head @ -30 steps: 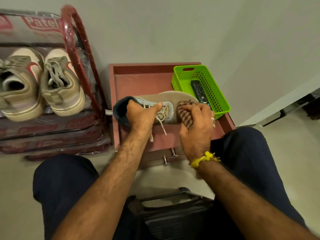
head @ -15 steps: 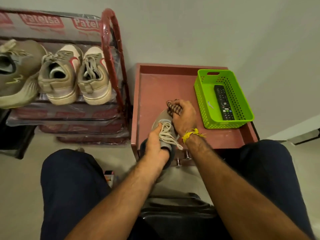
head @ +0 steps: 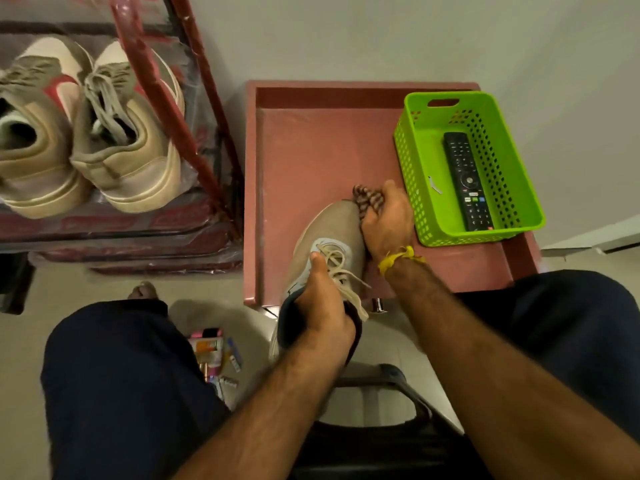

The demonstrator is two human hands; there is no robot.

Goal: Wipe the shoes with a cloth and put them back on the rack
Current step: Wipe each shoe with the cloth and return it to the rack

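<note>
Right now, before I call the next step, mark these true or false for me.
1. The right hand holds the checked cloth against the shoe's toe. True.
2. The left hand is idle. False: it grips the shoe near the collar.
3. The remote lies in the green basket. True.
4. The rack holds no shoes. False: a beige pair sits there.

The person's forearms (head: 277, 393) are bare and hairy, with no sleeves in view. A frayed yellow thread band (head: 398, 258) is tied round the right wrist. Both legs are covered in dark navy trousers (head: 114, 393) of plain cloth. A bare foot (head: 143, 291) shows past the left knee.
</note>
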